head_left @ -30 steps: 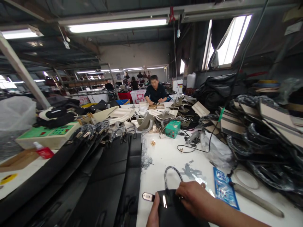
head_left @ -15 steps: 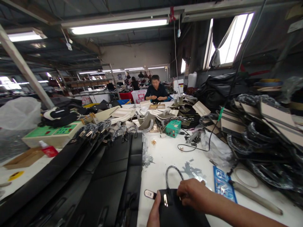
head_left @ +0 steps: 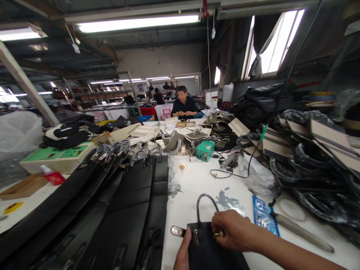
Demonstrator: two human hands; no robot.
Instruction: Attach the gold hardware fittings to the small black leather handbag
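A black bag panel (head_left: 202,251) with a looped, plastic-wrapped handle (head_left: 200,204) is at the table's front. My left hand (head_left: 183,251) grips its left edge, thumb along the border, other fingers hidden. Beside that thumb a small tab with a shiny metal plate (head_left: 177,231) sticks out to the left. A narrow gold metal fitting (head_left: 196,237) sits on the panel below the handle's left end. My right hand (head_left: 233,229) is closed over the panel's upper right, its fingers pinched at another gold metal fitting (head_left: 218,233), which the fingers partly cover.
Black bag panels (head_left: 123,202) lie stacked on the left. Flat metal pieces (head_left: 227,200), a blue packet (head_left: 264,215) and a stick-like tool (head_left: 305,232) are on the right. A green box (head_left: 205,150) stands farther back. Across the table sits a person (head_left: 184,105).
The view has shifted slightly. More of the gold fitting shows at my right fingertips. Both hands stay at the panel in nearly the same places.
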